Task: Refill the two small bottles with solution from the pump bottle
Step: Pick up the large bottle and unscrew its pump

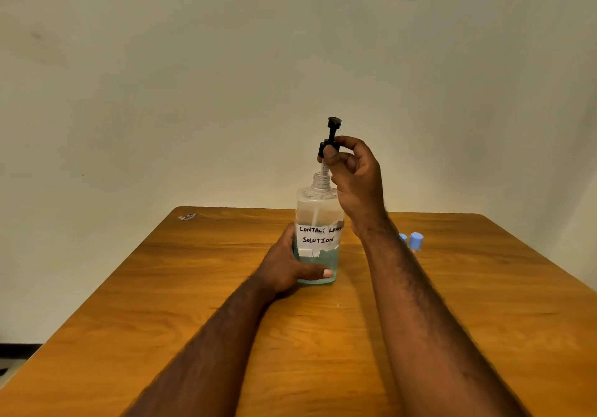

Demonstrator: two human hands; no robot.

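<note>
A clear pump bottle (318,219) with pale blue liquid and a handwritten "contact lens solution" label stands upright on the wooden table (193,287). My left hand (287,269) grips its lower body, thumb across the front. My right hand (353,171) pinches the black pump head (330,138), which sits lifted above the open threaded neck with its tube still running down into the bottle. Two small bottles with light blue caps (415,241) stand to the right, partly hidden behind my right forearm.
A pale wall rises just behind the table's far edge. A small shiny scrap (187,217) lies at the table's far left corner. The table's left edge drops to a dark floor strip at lower left.
</note>
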